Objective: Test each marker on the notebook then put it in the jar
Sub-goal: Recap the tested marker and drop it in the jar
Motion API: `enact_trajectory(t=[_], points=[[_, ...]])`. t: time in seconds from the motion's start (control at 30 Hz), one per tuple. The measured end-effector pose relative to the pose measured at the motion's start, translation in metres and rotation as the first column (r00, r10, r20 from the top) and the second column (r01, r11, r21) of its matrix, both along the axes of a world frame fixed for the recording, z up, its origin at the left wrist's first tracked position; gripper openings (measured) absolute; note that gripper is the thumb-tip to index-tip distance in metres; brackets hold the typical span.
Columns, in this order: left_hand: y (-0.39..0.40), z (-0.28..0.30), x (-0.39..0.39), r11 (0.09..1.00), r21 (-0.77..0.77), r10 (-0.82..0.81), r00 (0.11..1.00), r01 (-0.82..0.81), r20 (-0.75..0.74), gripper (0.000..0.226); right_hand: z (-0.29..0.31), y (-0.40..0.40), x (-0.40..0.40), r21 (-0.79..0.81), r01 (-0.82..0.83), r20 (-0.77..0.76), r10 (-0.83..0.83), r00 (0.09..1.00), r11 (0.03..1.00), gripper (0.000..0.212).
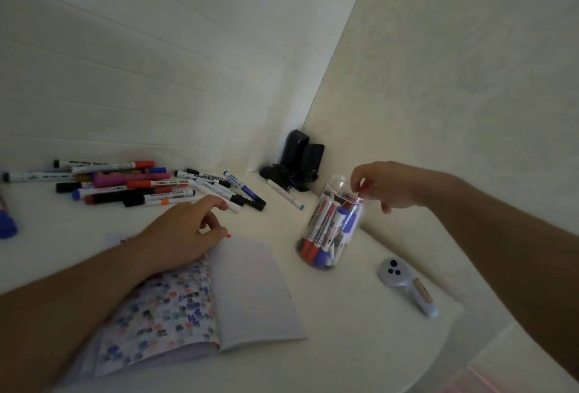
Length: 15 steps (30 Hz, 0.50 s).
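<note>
1. R hand (pixel 387 187): fingers at rim of clear jar (pixel 329 229), which holds markers.
2. L hand (pixel 185 229): rests on open notebook (pixel 244 292), fingers loosely curled.
3. Loose markers (pixel 131 184) lie behind notebook on table (pixel 344 330).

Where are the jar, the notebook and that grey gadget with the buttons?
jar (pixel 329 229), head view, clear side wall.
notebook (pixel 250 292), head view, open blank page.
grey gadget (pixel 390 272), head view, round buttoned head.

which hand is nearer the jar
Right. The right hand is at the rim of the jar, fingers over its mouth; the left hand rests on the notebook, well off.
</note>
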State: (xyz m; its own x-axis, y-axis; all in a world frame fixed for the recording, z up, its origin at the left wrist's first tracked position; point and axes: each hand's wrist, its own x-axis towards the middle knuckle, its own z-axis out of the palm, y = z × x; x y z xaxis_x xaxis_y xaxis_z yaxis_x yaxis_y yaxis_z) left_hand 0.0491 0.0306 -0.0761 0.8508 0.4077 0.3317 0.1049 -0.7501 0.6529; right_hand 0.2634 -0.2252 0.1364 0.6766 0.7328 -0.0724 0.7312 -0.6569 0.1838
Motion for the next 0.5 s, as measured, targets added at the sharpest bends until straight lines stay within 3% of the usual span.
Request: enact_trajectory(t=[0.07,0.2,0.33,0.5], points=[[0.0,0.0,0.001,1.0,-0.005,-0.003,1.0,0.003,0.01,0.037,-0.006,0.001,0.002,0.121,0.087,-0.059,-0.08,0.995,0.989,0.007],[0.001,0.0,0.001,1.0,-0.009,-0.002,1.0,0.002,0.014,0.038,-0.016,0.0,0.009,0.267,0.184,-0.077,-0.17,0.983,0.946,0.015],[0.0,0.0,0.0,1.0,-0.014,0.0,1.0,0.001,0.006,0.036,-0.018,0.004,0.011,0.211,0.199,-0.025,-0.198,0.98,0.957,0.02],[0.001,0.0,0.001,1.0,0.014,0.006,1.0,-0.006,-0.008,0.035,-0.009,0.009,0.009,-0.03,0.253,-0.104,-0.255,0.961,0.967,0.01]])
